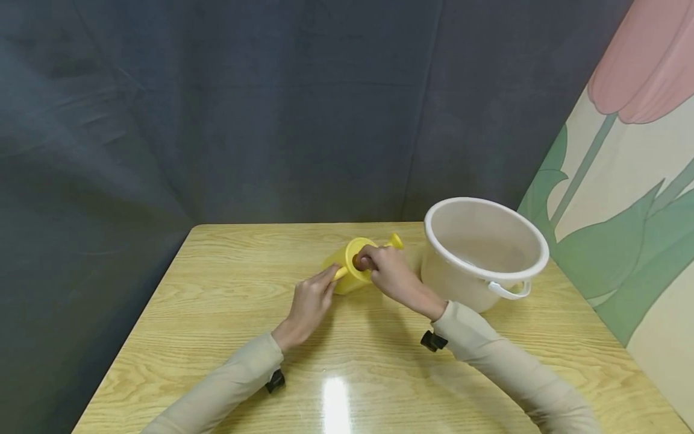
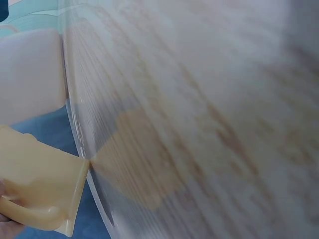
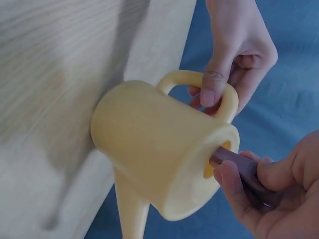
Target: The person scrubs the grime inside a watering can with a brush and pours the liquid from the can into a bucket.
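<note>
A yellow watering can (image 1: 355,282) is at the middle of the table's far half, its spout toward the right. In the left wrist view its base meets the table at one edge only, so it leans. My left hand (image 1: 311,304) grips the can's loop handle (image 3: 228,102) between thumb and fingers. With thumb and fingertips, my right hand (image 1: 393,274) pinches a dark brown, elongated piece (image 3: 244,172) at the round opening in the can's top. The far end of that piece is inside the opening and hidden; its exact kind cannot be made out.
Close to the right of the can stands a large whitish bucket (image 1: 452,283) with a white handle (image 1: 509,292). A dark curtain (image 1: 303,120) hangs behind the wooden table (image 1: 228,289). On the right is a wall (image 1: 661,337) painted with tulips.
</note>
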`<action>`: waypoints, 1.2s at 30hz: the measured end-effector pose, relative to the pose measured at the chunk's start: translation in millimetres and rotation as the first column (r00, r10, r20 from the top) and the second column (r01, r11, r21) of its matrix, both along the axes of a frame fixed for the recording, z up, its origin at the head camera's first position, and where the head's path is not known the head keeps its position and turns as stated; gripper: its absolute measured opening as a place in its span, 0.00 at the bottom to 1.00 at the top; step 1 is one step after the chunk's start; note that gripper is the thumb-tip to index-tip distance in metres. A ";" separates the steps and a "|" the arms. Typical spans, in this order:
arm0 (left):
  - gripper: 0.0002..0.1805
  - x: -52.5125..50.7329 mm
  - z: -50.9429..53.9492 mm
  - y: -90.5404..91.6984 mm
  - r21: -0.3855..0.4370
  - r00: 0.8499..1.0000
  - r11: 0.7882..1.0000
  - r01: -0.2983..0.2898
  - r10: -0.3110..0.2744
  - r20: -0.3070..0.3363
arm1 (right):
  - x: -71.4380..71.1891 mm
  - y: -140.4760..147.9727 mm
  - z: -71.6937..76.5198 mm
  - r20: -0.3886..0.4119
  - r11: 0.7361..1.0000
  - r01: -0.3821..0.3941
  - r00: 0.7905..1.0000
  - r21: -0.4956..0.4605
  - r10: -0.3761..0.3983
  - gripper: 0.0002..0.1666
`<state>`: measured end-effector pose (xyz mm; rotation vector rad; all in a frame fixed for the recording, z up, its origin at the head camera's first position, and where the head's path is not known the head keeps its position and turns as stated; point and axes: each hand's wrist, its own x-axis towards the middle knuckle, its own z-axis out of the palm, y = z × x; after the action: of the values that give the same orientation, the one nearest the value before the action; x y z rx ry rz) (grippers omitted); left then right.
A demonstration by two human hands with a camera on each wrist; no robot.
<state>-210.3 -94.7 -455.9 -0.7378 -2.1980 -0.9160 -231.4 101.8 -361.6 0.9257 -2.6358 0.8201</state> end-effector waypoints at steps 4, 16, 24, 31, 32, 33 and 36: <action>0.18 -0.1 0.2 0.0 0.003 1.000 1.000 0.001 -0.001 0.012 | 0.5 4.5 12.1 0.027 1.000 0.007 1.000 -0.002 -0.007 0.11; 0.19 1.1 2.9 -1.7 -0.006 1.000 1.000 0.009 -0.009 0.007 | -1.5 6.1 21.3 -0.035 0.999 -0.002 0.999 0.054 0.004 0.10; 0.19 1.2 1.0 -1.4 -0.011 1.000 1.000 0.016 -0.016 -0.014 | -2.1 1.0 6.3 0.018 0.997 -0.053 0.998 0.064 0.052 0.09; 0.19 0.8 1.5 -2.3 -0.013 1.000 1.000 0.017 -0.017 -0.007 | 1.2 5.7 22.4 0.049 0.996 -0.063 0.997 0.067 0.060 0.12; 0.19 0.7 1.8 -2.4 -0.011 1.000 1.000 0.019 -0.019 -0.003 | 1.6 6.8 25.2 0.045 0.996 -0.059 0.997 0.069 0.056 0.12; 0.19 0.8 1.9 -2.5 -0.010 1.000 1.000 0.020 -0.020 -0.003 | 2.1 7.9 27.9 0.036 0.996 -0.053 0.998 0.070 0.051 0.11; 0.18 0.8 2.2 -2.3 -0.009 1.000 1.000 0.015 -0.015 0.000 | 2.8 9.9 33.3 0.015 0.997 -0.040 0.999 0.066 0.040 0.10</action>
<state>-209.6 -97.1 -453.7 -0.7599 -2.2005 -0.9142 -228.6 111.6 -328.3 0.9960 -2.6791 0.7553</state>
